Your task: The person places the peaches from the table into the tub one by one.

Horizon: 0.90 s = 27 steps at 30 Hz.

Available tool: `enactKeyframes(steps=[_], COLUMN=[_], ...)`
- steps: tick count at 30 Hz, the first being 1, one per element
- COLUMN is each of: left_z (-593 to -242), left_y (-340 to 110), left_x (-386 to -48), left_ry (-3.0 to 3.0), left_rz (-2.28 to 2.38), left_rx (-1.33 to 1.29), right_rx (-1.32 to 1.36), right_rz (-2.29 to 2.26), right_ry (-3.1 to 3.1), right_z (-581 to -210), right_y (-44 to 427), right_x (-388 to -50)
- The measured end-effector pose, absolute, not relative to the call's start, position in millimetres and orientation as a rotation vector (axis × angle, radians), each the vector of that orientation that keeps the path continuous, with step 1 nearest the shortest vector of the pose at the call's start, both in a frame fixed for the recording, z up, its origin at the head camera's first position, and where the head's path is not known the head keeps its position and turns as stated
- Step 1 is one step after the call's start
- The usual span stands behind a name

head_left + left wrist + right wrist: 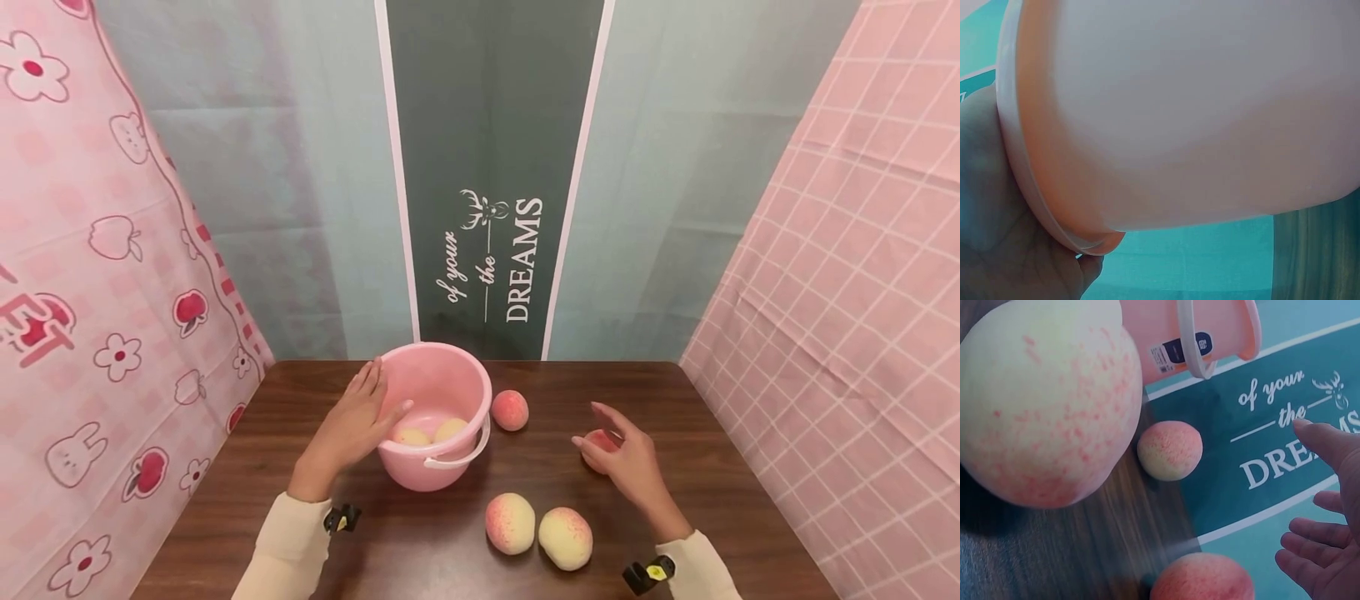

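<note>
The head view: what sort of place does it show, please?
Perhaps a small recording booth: printed cloths hang on three sides of a brown table, and a black device sits at each sleeve.

The person's left arm (283, 546) and right arm (701, 567) come up from the bottom of the head view and lean in a bit. The left grip (348, 427), a bare hand, shows its back. Its fingers (366, 379) lie close together and point up and away, and its thumb (396, 412) sticks out to the side. The right grip (632, 462), bare too, is well apart from the left. Its thumb (1329, 440) and its softly bent fingers (1310, 540) have a wide gap between them.
</note>
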<state>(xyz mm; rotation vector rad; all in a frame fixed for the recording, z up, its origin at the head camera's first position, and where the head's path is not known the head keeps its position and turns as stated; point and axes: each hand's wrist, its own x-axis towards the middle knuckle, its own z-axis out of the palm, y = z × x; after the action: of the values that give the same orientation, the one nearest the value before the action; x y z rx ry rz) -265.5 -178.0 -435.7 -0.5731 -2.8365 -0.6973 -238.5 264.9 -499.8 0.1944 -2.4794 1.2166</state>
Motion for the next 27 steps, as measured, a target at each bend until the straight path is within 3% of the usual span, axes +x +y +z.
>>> enactKeyframes(steps=[27], left_z=[-435], left_y=[-177], left_x=[-266], left_ry=[-2.848], left_rz=[-0.667], left_rx=[-0.563], right_rx=[0.152], right_rz=[1.096], right_ry=[-2.46], right_z=[-531], right_y=[287], right_x=[-243])
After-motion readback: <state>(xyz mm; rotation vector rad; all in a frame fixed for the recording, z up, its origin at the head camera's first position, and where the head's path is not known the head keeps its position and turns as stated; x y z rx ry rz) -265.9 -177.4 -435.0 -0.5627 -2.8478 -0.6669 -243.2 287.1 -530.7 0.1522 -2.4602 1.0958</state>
